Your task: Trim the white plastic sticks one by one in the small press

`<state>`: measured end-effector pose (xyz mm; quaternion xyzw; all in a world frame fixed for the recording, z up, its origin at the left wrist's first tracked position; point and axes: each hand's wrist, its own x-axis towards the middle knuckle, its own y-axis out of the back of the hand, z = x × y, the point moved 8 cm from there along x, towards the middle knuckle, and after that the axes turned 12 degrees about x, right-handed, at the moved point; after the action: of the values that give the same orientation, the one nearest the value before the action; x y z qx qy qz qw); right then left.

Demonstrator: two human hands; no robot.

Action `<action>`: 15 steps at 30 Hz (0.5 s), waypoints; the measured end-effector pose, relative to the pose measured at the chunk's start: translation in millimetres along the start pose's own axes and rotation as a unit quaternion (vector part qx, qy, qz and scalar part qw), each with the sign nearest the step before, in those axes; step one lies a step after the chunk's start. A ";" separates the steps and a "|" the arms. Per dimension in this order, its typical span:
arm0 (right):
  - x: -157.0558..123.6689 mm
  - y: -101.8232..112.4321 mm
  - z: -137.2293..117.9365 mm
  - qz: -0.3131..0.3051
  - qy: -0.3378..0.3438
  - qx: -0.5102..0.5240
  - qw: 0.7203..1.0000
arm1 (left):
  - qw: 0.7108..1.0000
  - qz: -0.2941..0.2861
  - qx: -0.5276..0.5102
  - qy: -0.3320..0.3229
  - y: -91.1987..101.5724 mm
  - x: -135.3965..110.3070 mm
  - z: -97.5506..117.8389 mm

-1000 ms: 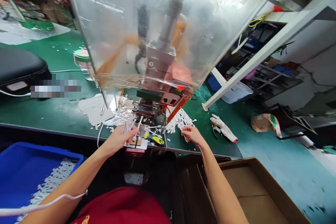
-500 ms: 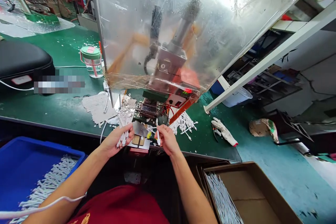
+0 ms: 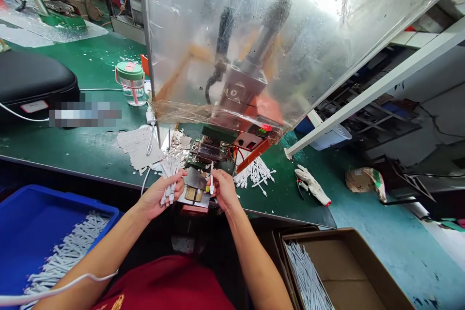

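My left hand [image 3: 162, 196] is closed around a bunch of white cables with small connector ends [image 3: 169, 189]. Between the fingers of my right hand [image 3: 224, 189] a single white cable piece [image 3: 211, 180] stands nearly upright; its exact kind is too small to make out. Both hands are in front of a small press machine [image 3: 209, 150], with its metal plate [image 3: 196, 179] between them. Right of the press lies a pile of similar white cables [image 3: 256, 173] on the green table.
A cloudy plastic guard [image 3: 203, 24] hangs over the press. A blue bin [image 3: 22, 232] at left and a cardboard box [image 3: 356, 261] at right hold white cables. On the table are a lidded cup [image 3: 132, 85], torn cardboard [image 3: 140, 145] and a work glove [image 3: 312, 185].
My right hand has moved slightly left, toward my left hand, with the cable piece in its fingers. The view has shifted a little; my left hand still grips the bunch.
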<state>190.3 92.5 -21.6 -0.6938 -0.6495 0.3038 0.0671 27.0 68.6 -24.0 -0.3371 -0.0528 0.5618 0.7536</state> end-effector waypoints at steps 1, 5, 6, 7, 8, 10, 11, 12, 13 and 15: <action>0.1 -0.1 -0.2 0.001 0.001 0.000 1.000 | 1.000 -0.002 -0.003 0.001 -0.8 -0.1 0.1; 1.2 -2.7 -1.9 -0.002 0.003 -0.008 1.000 | 1.000 -0.006 -0.018 0.003 -1.3 0.2 -0.8; 1.8 -3.3 -2.4 -0.002 0.004 -0.009 1.000 | 1.000 -0.006 -0.022 0.004 -1.1 0.3 -1.4; 2.5 -3.8 -3.0 -0.001 0.006 -0.009 1.000 | 1.000 -0.005 -0.026 0.007 -1.1 0.4 -2.2; 3.4 -4.1 -3.5 0.000 0.007 -0.008 1.000 | 1.000 -0.004 -0.028 0.010 -1.3 0.3 -3.1; 5.4 -4.4 -4.2 0.005 0.007 -0.006 1.000 | 1.000 0.001 -0.025 0.017 -1.8 0.2 -4.6; 6.4 -4.4 -4.5 0.007 0.006 -0.006 1.000 | 1.000 0.005 -0.019 0.020 -2.0 0.1 -5.1; 7.3 -4.4 -4.9 0.009 0.006 -0.008 1.000 | 1.000 0.008 -0.012 0.022 -2.4 0.1 -5.5; 8.0 -4.6 -5.4 0.011 0.006 -0.010 1.000 | 1.000 0.010 -0.004 0.023 -2.8 0.1 -5.7; 9.0 -5.1 -6.4 0.012 0.007 -0.017 1.000 | 1.000 0.013 0.010 0.023 -3.5 0.5 -6.2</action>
<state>188.9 103.6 -16.9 -0.7046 -0.6458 0.2885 0.0565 32.9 65.8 -26.9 -0.3430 -0.0260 0.5643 0.7505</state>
